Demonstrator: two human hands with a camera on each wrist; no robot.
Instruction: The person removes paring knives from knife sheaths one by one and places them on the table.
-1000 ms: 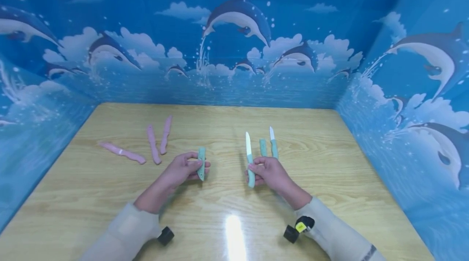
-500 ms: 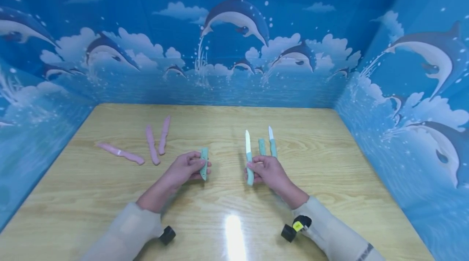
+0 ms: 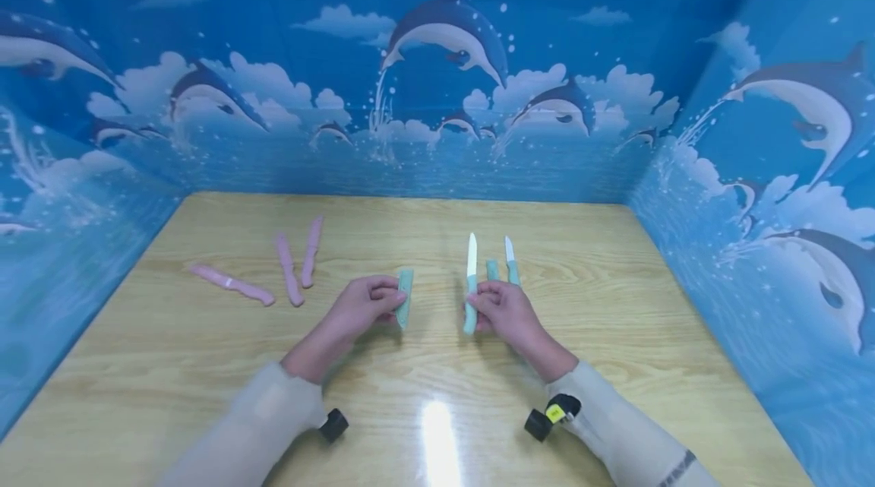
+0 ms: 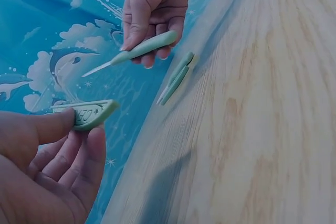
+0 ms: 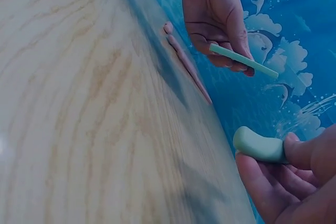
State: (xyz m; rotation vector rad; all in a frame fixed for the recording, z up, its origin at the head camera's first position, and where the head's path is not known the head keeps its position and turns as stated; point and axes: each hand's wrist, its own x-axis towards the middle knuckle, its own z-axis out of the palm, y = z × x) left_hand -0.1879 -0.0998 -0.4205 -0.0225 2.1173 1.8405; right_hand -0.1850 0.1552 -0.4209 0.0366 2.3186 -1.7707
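Observation:
My left hand (image 3: 365, 302) pinches a green knife sheath (image 3: 405, 298) between thumb and fingers; raised lettering shows on its side in the left wrist view. Across from it, my right hand (image 3: 506, 310) grips a green-handled paring knife (image 3: 472, 286) by the handle, its pale blade pointing away from me. Both are held above the table, with a gap between sheath and knife. Just beyond the right hand lie a second green sheath (image 3: 492, 270) and a smaller green-handled knife (image 3: 510, 257), their near ends partly hidden by the hand.
Three pink sheathed knives lie on the left of the wooden table (image 3: 437, 365): one slanted (image 3: 232, 284) and two closer to upright in view, one (image 3: 289, 270) beside the other (image 3: 311, 251). A dolphin-print curtain (image 3: 437, 130) borders the table's back and sides.
My left hand has moved right and slightly forward with the sheath, narrowing the gap to the knife. The right hand has shifted slightly forward with the knife. The things on the table stay put.

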